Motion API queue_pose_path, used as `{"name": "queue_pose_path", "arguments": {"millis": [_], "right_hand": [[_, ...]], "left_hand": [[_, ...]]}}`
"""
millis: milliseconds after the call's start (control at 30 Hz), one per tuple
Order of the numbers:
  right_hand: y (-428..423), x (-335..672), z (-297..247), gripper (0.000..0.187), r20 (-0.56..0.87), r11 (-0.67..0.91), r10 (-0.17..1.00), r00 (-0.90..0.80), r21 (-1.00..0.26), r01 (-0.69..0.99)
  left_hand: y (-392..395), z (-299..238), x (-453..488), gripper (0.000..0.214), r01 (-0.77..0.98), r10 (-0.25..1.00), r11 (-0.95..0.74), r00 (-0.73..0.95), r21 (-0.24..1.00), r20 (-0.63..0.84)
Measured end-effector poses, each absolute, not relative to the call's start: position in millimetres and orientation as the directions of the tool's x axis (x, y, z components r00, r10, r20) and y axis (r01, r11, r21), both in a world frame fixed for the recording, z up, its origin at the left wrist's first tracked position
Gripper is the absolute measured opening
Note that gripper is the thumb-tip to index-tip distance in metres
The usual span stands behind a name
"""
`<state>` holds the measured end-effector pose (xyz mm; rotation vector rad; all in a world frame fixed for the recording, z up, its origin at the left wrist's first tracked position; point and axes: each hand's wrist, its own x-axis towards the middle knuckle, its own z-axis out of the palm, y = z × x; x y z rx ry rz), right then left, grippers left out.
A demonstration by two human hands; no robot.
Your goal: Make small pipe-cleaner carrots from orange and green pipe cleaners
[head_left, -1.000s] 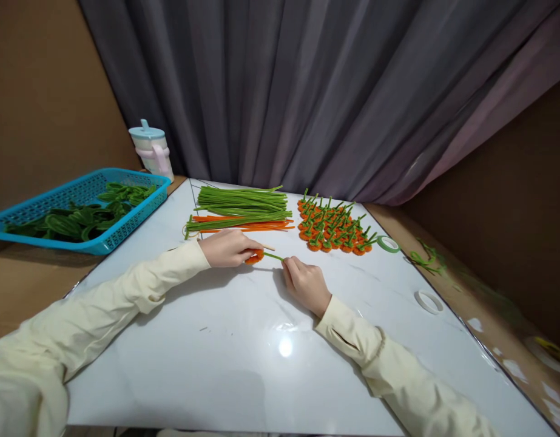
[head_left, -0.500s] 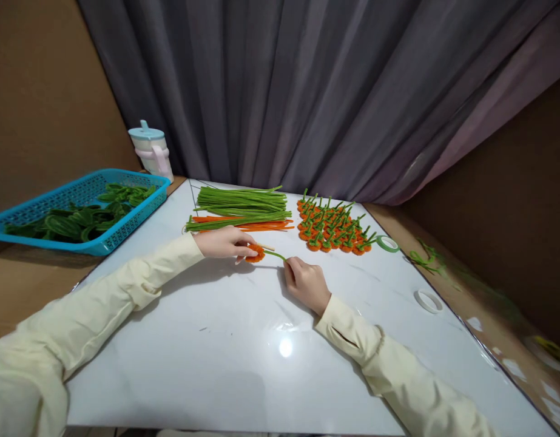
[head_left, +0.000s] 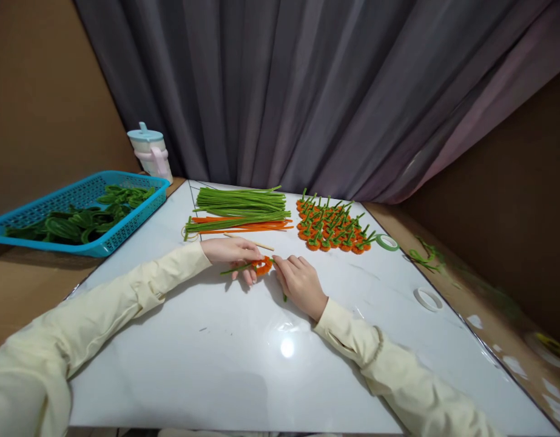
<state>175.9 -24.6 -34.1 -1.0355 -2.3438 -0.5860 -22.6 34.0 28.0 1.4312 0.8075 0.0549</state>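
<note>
Over the middle of the white table, my left hand (head_left: 235,254) pinches an orange pipe-cleaner flower (head_left: 263,267), which looks ring-shaped from this side. A green pipe-cleaner stem (head_left: 234,269) sticks out to the left beneath my left fingers. My right hand (head_left: 302,283) is closed on the green pipe cleaner at the flower's right side, and a short green end shows below its fingers. Just behind my left hand lies a thin wooden stick (head_left: 250,241). Farther back are bundles of green pipe cleaners (head_left: 241,201) and orange pipe cleaners (head_left: 266,226).
Rows of orange flowers with green stems (head_left: 332,227) stand at the back right, beside a green tape roll (head_left: 387,243). A white tape roll (head_left: 428,299) lies near the right edge. At left are a blue basket (head_left: 104,243) of green leaves and a lidded cup (head_left: 151,152).
The flower has turned and come slightly nearer, now showing a ring shape with green stem on its left. My right hand has moved in close to it. The wooden stick is more exposed.
</note>
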Motion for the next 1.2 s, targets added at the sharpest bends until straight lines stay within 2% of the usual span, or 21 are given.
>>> {"name": "queue_pose_path", "arguments": {"millis": [167,267,767,867,967,1100,1200], "right_hand": [[-26,177,-35,0.019,0.597,0.632,0.531,-0.601,0.194,0.750],[-27,176,-33,0.019,0.609,0.639,0.516,-0.603,0.196,0.744],[-26,180,-32,0.020,0.650,0.648,0.450,-0.612,0.234,0.725],[-26,179,-31,0.020,0.662,0.637,0.459,-0.593,0.220,0.739],[-26,178,-32,0.020,0.674,0.627,0.462,-0.576,0.210,0.750],[-26,178,-33,0.021,0.676,0.623,0.465,-0.572,0.209,0.754],[-25,178,-34,0.021,0.677,0.606,0.482,-0.556,0.200,0.770]], "left_hand": [[22,24,-13,0.038,0.403,0.546,0.135,0.732,0.905,-0.407],[21,23,-13,0.040,0.388,0.514,0.084,0.772,0.918,-0.374],[26,28,-22,0.037,0.462,0.524,0.062,0.739,0.885,-0.422],[29,25,-22,0.036,0.422,0.523,0.156,0.732,0.893,-0.437],[34,20,-21,0.032,0.345,0.464,0.353,0.743,0.870,-0.483],[38,13,-18,0.027,0.245,0.321,0.636,0.778,0.732,-0.540],[38,8,-16,0.026,0.186,0.293,0.735,0.780,0.652,-0.553]]}}
